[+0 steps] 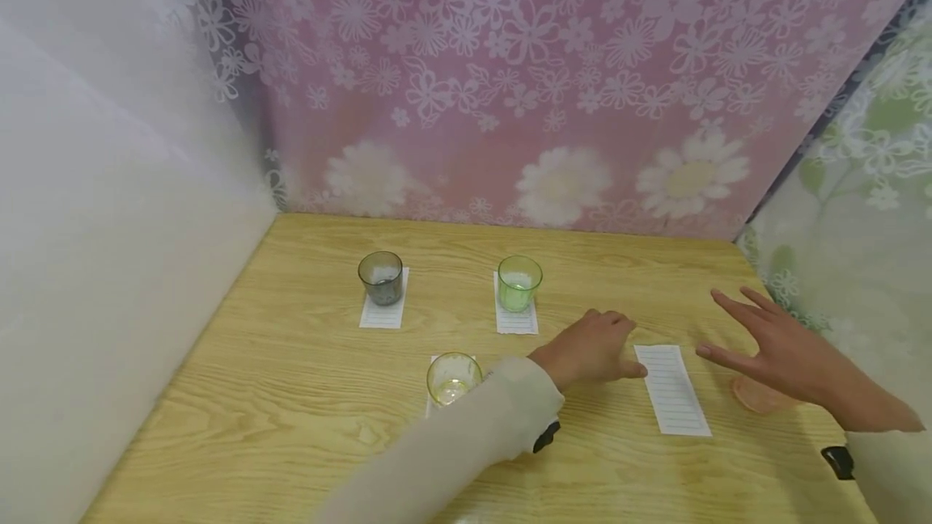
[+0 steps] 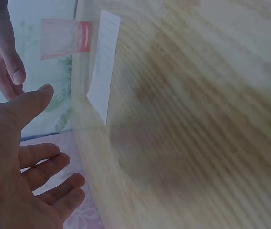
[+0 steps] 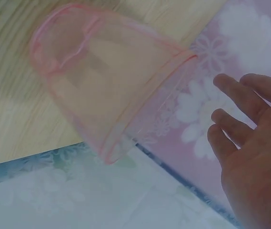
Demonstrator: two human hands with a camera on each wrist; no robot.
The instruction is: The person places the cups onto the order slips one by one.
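Observation:
My left hand (image 1: 591,348) hovers over the table just left of a lined white paper slip (image 1: 673,395), fingers spread and holding nothing. To the right of that slip, my right hand (image 1: 790,358) reaches in with its fingers apart and nothing in them. A clear pink cup (image 3: 111,81) stands upright on the table close to the right hand, its rim near the fingertips in the right wrist view. In the head view the right hand hides most of this cup. The left wrist view shows the pink cup (image 2: 64,39) beside the slip, with the right hand above it.
A grey cup (image 1: 382,278) and a green cup (image 1: 519,285) stand on paper slips at the back. A yellow cup (image 1: 453,378) sits on another slip, partly behind the left sleeve. Flowered cloth (image 1: 510,87) rises behind the wooden table (image 1: 255,395), with pale sheets at both sides.

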